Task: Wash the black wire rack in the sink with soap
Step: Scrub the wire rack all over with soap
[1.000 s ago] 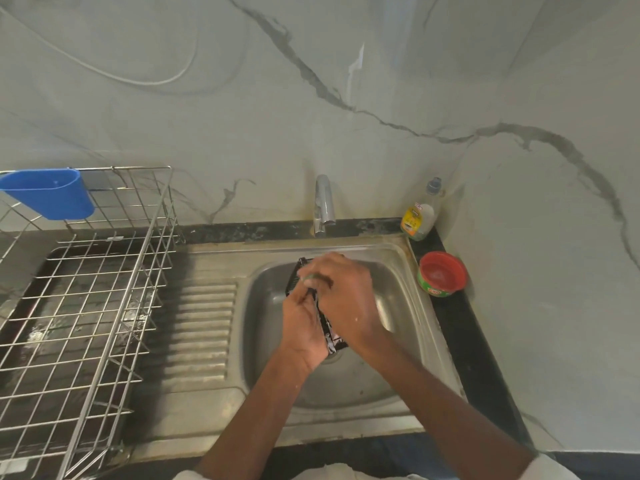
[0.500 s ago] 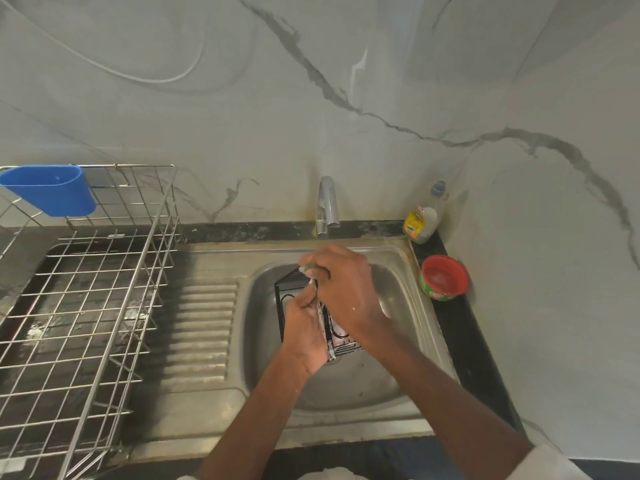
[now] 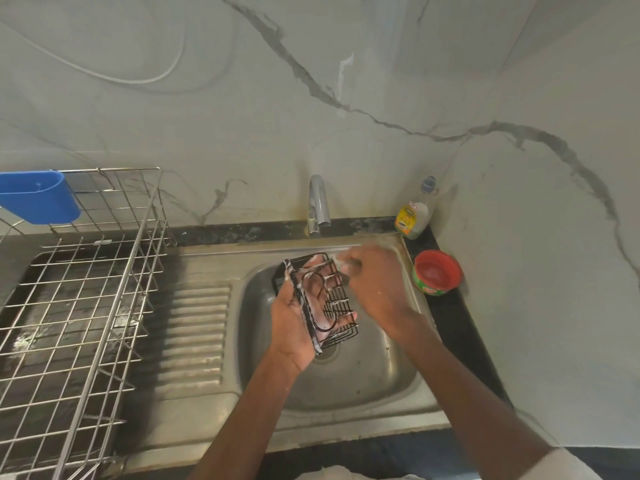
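Observation:
The black wire rack (image 3: 346,329) is streaked with white foam and lies flat in my left hand (image 3: 291,323) over the steel sink (image 3: 363,382). My left hand grips it from below, with the thumb on its left edge and the fingers showing through the wires. My right hand (image 3: 377,289) is at the rack's far right corner, blurred, its fingertips pinching what looks like a small pale scrub pad (image 3: 341,264). No water is visible coming from the faucet (image 3: 318,202) behind the rack.
A dish soap bottle (image 3: 414,216) and a red tub (image 3: 437,271) stand on the black counter right of the sink. A ribbed drainboard (image 3: 197,330) lies to the left, then a metal dish rack (image 3: 86,306) holding a blue cup (image 3: 38,195).
The rack has turned from edge-on to flat, its open face now up in my left palm. My right hand has shifted right, to the rack's far corner.

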A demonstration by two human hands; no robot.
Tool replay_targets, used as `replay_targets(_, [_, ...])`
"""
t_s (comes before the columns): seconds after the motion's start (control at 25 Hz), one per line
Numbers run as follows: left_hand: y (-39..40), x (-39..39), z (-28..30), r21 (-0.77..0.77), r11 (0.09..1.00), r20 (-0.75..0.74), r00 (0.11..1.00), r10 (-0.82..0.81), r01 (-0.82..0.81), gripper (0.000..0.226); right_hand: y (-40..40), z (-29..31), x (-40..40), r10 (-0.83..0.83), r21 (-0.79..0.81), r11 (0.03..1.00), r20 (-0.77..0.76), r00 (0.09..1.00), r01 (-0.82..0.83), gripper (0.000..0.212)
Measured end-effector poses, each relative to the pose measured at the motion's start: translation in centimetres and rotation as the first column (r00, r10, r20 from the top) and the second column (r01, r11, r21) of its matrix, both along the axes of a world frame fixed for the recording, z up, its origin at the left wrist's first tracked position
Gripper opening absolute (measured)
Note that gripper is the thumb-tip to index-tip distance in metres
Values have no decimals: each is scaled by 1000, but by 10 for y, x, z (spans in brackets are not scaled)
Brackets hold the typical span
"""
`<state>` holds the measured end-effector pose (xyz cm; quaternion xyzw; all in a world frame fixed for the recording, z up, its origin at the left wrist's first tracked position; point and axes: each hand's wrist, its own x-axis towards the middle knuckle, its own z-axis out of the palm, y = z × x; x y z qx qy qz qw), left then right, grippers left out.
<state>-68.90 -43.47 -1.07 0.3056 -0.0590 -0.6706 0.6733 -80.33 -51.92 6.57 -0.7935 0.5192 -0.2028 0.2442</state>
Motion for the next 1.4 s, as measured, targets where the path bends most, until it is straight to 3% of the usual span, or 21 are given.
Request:
replay_targets(0.12, [0,-2,0,17,999,-49,998,30,-29,69,34,-9,-13,10,34,999,90,996,-13,24])
replay_targets(0.24, [3,-22,11,88,996,7,1000,8,-9,63,21,2,11,-55,14,999,236,970,53,21])
replay_targets(0.4, [7,-32,24,85,996,28,1000,4,-6,66,11,13,35,161,-16,987,6,987,-161,27])
replay_targets(0.48, [6,-28,24,56,998,56,998,-2,-1,62,2,13,28,106,-14,994,-26,994,-107,31])
replay_targets(0.64, [8,-23,19,80,996,47,998,33,-37,60,8,17,42,148,12,989,93,985,-149,25])
replay_targets(0.8, [13,-16,19,102,993,91,995,44,-53,63,16,11,48,37,73,995,352,935,-67,24])
replay_targets(1.0, [8,-3,12,131,987,66,994,86,-94,53,59,-13,30,310,-188,941,143,940,-281,33])
replay_targets(1.08, [8,-6,11,125,990,88,994,58,-69,57,38,-11,37,253,-209,951,112,961,-226,36])
replay_targets(1.2, [8,-9,13,105,994,94,996,12,-21,85,1,-5,43,121,-141,983,21,992,-117,37])
replay_targets(1.28, [9,-10,14,50,999,81,997,1,-5,94,0,-9,32,80,-134,988,62,995,-71,34])
replay_targets(1.4, [11,-16,18,-11,1000,68,998,19,-19,85,30,-20,2,105,-180,981,191,976,-71,31])
